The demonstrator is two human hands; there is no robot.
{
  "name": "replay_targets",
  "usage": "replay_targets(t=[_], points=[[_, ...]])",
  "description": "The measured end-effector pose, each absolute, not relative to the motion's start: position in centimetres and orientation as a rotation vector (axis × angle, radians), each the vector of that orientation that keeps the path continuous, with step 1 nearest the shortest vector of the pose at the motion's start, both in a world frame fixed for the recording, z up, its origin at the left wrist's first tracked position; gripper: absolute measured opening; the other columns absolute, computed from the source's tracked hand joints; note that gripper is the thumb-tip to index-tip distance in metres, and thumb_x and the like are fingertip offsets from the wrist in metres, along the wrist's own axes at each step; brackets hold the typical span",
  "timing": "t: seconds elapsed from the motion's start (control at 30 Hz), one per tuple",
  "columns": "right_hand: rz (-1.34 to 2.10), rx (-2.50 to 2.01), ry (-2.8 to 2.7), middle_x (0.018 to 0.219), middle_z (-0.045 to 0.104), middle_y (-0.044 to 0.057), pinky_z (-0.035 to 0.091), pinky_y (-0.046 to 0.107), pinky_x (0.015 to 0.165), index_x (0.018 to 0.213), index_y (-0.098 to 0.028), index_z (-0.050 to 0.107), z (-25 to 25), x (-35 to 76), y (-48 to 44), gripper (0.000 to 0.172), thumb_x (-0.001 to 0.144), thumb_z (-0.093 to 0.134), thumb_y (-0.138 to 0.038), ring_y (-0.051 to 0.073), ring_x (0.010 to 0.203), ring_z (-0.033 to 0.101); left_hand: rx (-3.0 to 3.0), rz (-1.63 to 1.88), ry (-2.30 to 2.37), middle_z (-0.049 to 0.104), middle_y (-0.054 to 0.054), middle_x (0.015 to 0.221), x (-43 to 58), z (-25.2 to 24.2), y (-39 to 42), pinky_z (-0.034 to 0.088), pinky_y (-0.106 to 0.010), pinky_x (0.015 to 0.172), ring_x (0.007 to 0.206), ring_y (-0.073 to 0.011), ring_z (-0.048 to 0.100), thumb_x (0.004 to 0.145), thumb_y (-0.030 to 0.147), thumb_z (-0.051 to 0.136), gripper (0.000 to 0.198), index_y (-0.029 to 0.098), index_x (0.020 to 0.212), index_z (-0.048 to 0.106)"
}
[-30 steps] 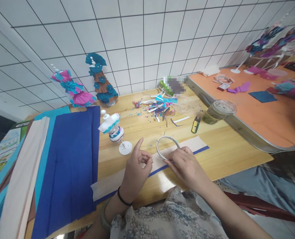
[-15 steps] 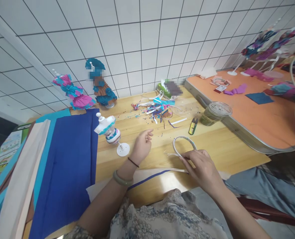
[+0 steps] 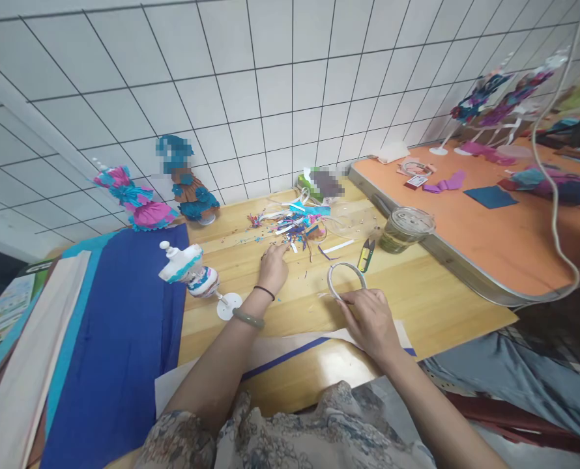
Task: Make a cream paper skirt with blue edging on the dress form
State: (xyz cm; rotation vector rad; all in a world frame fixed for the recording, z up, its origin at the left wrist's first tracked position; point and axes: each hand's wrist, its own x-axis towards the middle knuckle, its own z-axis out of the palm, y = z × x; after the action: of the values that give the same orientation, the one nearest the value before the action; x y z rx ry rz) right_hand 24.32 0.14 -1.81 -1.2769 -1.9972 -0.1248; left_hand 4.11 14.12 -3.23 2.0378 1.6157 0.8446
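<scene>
My right hand (image 3: 371,319) pinches a thin, nearly used-up roll of white tape (image 3: 330,279) by its near edge, holding it tilted above the wooden table (image 3: 446,303). My left hand (image 3: 274,268) reaches forward to the near edge of a heap of cut paper scraps (image 3: 297,225), index finger stretched out; nothing shows in it. Yellow-and-black thread snips (image 3: 366,255) lie just beyond the tape roll. Left of my left hand, a small white dress-form figure (image 3: 180,266) with blue and pink paper bands leans on its round base. A pale paper strip (image 3: 280,350) with a blue edge lies under my forearms.
Blue crepe paper sheets (image 3: 118,339) cover the left side. Two paper-dressed figures, one pink-and-blue (image 3: 136,202) and one brown-and-teal (image 3: 192,189), stand by the tiled wall. A lidded plastic cup (image 3: 406,231) stands beside the raised orange table (image 3: 470,244), which holds more paper pieces and figures.
My left hand has moved forward to the scrap heap, its index finger now extended. My right hand still holds the tape roll. The view has shifted slightly.
</scene>
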Motion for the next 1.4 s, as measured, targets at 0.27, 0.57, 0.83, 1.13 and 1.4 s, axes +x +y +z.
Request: replay_targets(t=[0.27, 0.57, 0.83, 1.13, 1.4], points=[[-0.089, -1.310, -1.940, 0.078, 0.068, 0.007, 0.037, 0.034, 0.070, 0.087, -0.018, 0.057, -2.8, 24.4, 1.1, 0.005, 0.088, 0.052, -0.020, 0.020, 0.073, 0.060, 2.311, 0.600, 1.788, 0.056, -0.012, 0.099, 5.7, -3.2, 15.3, 0.039, -0.036, 0.087, 0.101, -0.0258, 0.049, 0.081, 0.001, 0.034, 0.053, 0.023, 0.124, 0.056], [-0.054, -1.317, -1.914, 0.073, 0.067, 0.005, 0.038, 0.033, 0.069, 0.086, -0.018, 0.058, -2.9, 24.6, 1.1, 0.004, 0.087, 0.054, -0.021, 0.019, 0.070, 0.059, 2.474, 0.449, 1.816, 0.056, -0.013, 0.100, 6.2, -3.1, 14.9, 0.037, -0.038, 0.086, 0.102, -0.0270, 0.047, 0.085, 0.012, 0.039, 0.032, 0.019, 0.100, 0.067], [-0.035, -1.306, -1.900, 0.074, 0.068, 0.006, 0.038, 0.033, 0.068, 0.086, -0.018, 0.059, -3.0, 24.5, 1.1, 0.005, 0.087, 0.054, -0.021, 0.020, 0.070, 0.060, 2.488, 0.416, 1.810, 0.061, -0.011, 0.099, 6.1, -2.5, 16.1, 0.038, -0.035, 0.086, 0.102, -0.0246, 0.050, 0.089, 0.025, 0.041, 0.030, 0.018, 0.087, 0.070], [-0.006, -1.306, -1.906, 0.074, 0.068, 0.006, 0.039, 0.033, 0.068, 0.086, -0.018, 0.058, -3.0, 24.4, 1.3, 0.003, 0.087, 0.056, -0.020, 0.019, 0.071, 0.059, 2.399, 0.413, 1.824, 0.065, -0.007, 0.099, 5.8, -2.7, 17.8, 0.039, -0.035, 0.085, 0.100, -0.0244, 0.054, 0.083, 0.027, 0.052, 0.019, 0.023, 0.086, 0.071], [0.009, -1.310, -1.901, 0.074, 0.068, 0.006, 0.039, 0.033, 0.067, 0.084, -0.017, 0.059, -3.1, 24.4, 1.2, 0.004, 0.086, 0.057, -0.020, 0.019, 0.070, 0.060, 2.366, 0.388, 1.845, 0.064, -0.006, 0.102, 5.6, -2.6, 18.5, 0.040, -0.036, 0.085, 0.099, -0.0249, 0.055, 0.082, 0.030, 0.055, 0.022, 0.026, 0.100, 0.068]])
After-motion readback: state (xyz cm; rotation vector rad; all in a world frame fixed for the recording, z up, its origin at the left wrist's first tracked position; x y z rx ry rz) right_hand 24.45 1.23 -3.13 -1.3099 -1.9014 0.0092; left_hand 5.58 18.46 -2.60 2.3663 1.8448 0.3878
